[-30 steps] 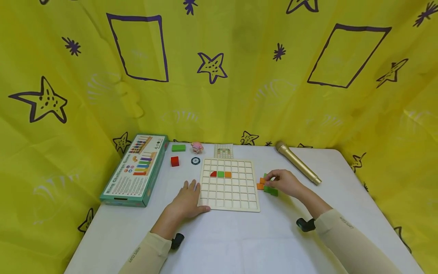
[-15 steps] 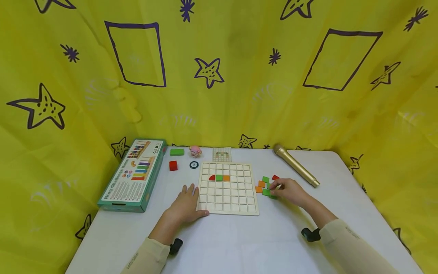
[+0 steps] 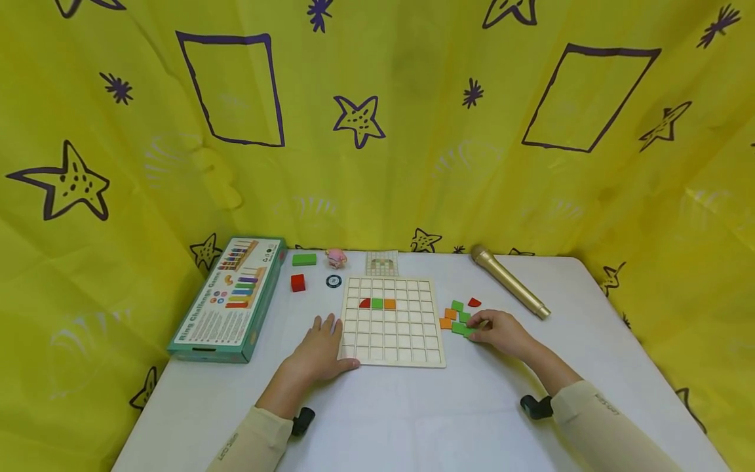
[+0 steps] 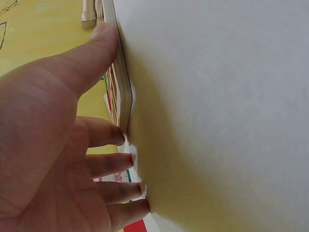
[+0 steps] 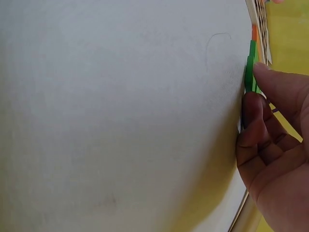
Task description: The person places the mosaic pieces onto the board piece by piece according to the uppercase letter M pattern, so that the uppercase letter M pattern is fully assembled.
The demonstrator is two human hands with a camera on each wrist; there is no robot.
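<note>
The cream grid board [image 3: 407,337] lies mid-table, holding a row of a red quarter-round tile [image 3: 366,303], a green square tile [image 3: 377,303] and an orange square tile [image 3: 390,304]. At its near left corner rests my left hand [image 3: 318,351], fingers spread flat and thumb along the near edge. To the right of the board, my right hand [image 3: 501,333] pinches a green tile [image 5: 249,75] between thumb and curled fingers, at the near end of a loose group. That group has orange tiles [image 3: 445,323] and other green tiles [image 3: 457,306]; a loose red quarter-round tile [image 3: 474,302] lies just beyond.
A patterned card [image 3: 382,263] sits behind the board. A gold microphone [image 3: 510,282] lies at the back right. Leftward are a Ring Challenge Game box [image 3: 227,301], a green block [image 3: 304,259], a red cube [image 3: 297,282], a pink figurine [image 3: 337,257] and a round chip [image 3: 333,281].
My right hand has shifted right and nearer over the loose tiles, uncovering the red quarter-round tile and several green ones. My left hand stays at the board's corner. The head view tilts slightly.
</note>
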